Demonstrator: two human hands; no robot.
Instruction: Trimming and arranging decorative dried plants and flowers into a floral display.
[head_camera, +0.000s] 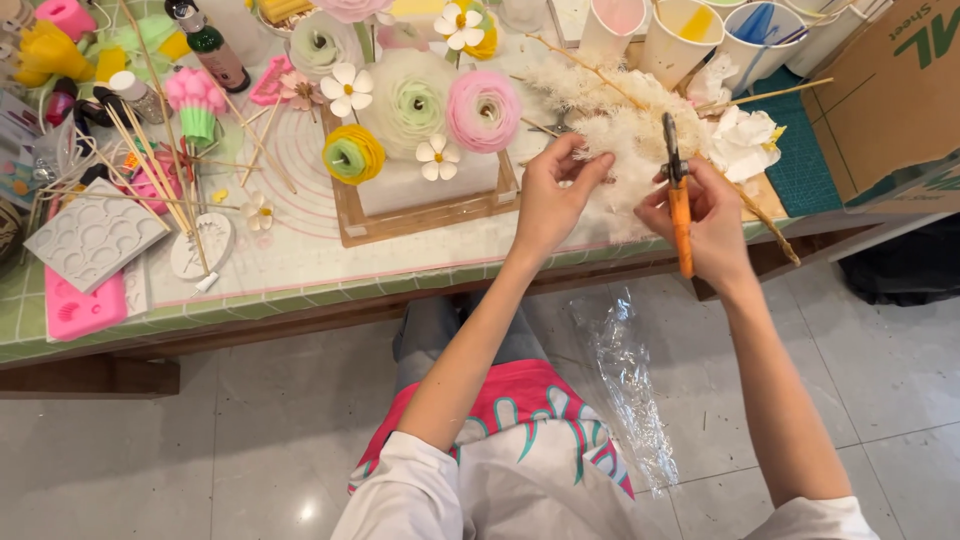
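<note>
A white block (425, 180) dressed with pink, green and yellow flowers sits on a wooden tray (420, 218) on the counter (300, 285). Left of the tray lie a grey textured mould (95, 235), a pink mould (80, 310) and thin wooden sticks (160, 170). Behind the tray stands a dark bottle (210, 45); to its right, paper cups (690, 40) and a cardboard box (890, 90). A clear plastic wrapper (630, 385) lies on the floor below.

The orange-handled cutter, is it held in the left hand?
No, the right hand holds the orange-handled cutter; the left hand pinches the white dried plume.
</note>
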